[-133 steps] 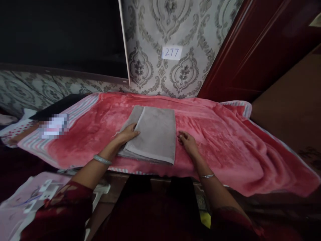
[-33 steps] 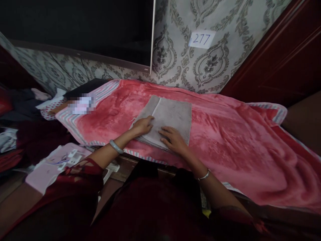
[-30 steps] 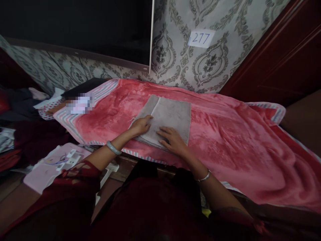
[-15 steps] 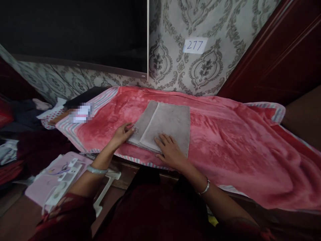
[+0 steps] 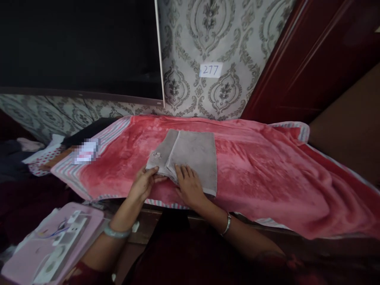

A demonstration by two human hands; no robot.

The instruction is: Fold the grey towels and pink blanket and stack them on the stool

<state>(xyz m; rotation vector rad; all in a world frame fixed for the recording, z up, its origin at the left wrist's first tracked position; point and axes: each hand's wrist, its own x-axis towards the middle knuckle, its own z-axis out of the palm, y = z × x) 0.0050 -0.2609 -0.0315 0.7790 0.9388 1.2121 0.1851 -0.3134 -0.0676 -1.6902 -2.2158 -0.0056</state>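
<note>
A grey towel (image 5: 196,148), partly folded with a light crease line, lies on a red plush blanket (image 5: 252,170). Its left part bears a small embroidered patch. My left hand (image 5: 144,184) pinches the near left corner, thumb on top and fingers beneath, lifting that edge slightly. On the towel's near middle rests my right hand (image 5: 190,186), fingers stretched out flat over the cloth. Next to the right fingertips the towel's near edge is a little crumpled.
A pink board (image 5: 93,217) with a white power strip (image 5: 67,243) stands at the lower left. Behind the blanket are a dark television (image 5: 80,47) and a patterned wall with a paper marked 277 (image 5: 211,70). Clothes (image 5: 43,160) are piled at the left.
My left hand has moved from the towel's left side to its near left corner and now grips and lifts it. The right hand stays on the towel. The view has shifted.
</note>
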